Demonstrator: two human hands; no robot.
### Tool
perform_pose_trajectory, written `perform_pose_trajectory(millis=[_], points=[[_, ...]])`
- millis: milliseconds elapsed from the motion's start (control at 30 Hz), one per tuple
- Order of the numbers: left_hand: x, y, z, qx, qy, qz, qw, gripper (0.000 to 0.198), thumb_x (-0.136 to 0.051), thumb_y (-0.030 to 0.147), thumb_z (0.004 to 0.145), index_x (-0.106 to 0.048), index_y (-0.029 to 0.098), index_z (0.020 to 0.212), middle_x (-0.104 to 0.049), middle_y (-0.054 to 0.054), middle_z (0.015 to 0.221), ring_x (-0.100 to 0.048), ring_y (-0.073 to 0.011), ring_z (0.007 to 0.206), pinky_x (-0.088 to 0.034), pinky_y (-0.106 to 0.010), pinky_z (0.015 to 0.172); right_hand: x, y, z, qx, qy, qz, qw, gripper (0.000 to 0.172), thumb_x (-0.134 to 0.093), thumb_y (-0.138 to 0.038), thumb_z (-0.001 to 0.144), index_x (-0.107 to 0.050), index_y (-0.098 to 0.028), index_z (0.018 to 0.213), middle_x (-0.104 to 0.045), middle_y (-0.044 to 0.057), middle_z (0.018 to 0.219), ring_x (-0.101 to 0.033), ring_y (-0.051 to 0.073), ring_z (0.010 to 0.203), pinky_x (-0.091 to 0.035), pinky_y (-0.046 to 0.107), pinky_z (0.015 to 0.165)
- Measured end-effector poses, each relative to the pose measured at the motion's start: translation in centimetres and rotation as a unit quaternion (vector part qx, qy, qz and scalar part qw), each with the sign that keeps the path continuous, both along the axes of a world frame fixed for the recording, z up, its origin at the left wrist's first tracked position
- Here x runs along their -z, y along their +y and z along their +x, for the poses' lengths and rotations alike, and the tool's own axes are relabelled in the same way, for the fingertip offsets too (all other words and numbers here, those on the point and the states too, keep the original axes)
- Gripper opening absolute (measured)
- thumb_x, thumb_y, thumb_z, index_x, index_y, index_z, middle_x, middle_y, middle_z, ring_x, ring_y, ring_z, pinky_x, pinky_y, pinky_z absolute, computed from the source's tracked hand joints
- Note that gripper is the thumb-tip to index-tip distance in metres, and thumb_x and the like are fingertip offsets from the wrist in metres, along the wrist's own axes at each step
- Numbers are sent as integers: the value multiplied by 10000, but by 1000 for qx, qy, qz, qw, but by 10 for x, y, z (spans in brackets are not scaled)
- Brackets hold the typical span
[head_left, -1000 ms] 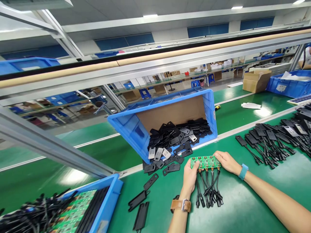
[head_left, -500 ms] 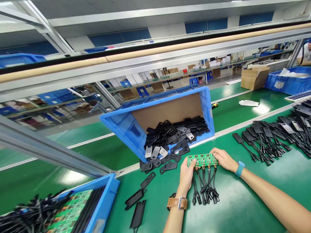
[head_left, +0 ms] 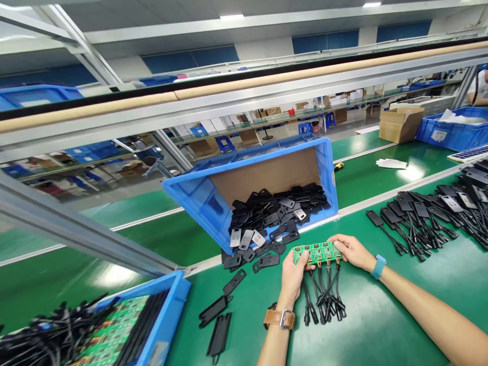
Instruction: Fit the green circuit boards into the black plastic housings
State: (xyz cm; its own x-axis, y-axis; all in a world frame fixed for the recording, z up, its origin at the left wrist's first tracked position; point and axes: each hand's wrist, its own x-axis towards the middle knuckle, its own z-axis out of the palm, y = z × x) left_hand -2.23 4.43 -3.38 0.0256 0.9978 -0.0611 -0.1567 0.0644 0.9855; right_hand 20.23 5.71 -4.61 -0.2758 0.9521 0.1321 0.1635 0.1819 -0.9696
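Note:
A green circuit board panel [head_left: 317, 252] is held level above the bench between both hands. My left hand [head_left: 293, 274] grips its left end, thumb on top. At the right end, the fingers of my right hand [head_left: 351, 250] pinch the board's edge. Several black cables with plugs [head_left: 324, 300] hang down from the panel's lower side. To the left of my hands, two black plastic housings [head_left: 219, 335] and a flat black cover [head_left: 234, 282] lie on the green bench.
A tipped blue crate [head_left: 330, 173] spills black and grey covers [head_left: 267, 218] onto the bench. Another blue bin [head_left: 173, 305] at lower left holds circuit boards and cables. Finished-looking black units with cables [head_left: 415, 218] are piled at right. A white glove [head_left: 391, 163] lies behind.
The view has shifted very slightly. Both hands keep their hold on the circuit board panel, with no clear change in grip.

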Motion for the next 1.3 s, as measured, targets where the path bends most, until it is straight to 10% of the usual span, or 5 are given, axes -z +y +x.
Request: perform_pose_trajectory(millis=[1300], points=[[-2,1,1,-37,-49,-27,998,416,-770,466,745,-613,172,994,-695,-55,963,-673,-170,756,-566,-280,631,-5,-5,-1,0,-3,-33,999,291,-458,-442,966,-476,-218,781,-583,-30,593,-552,136,541,-409,242,544]])
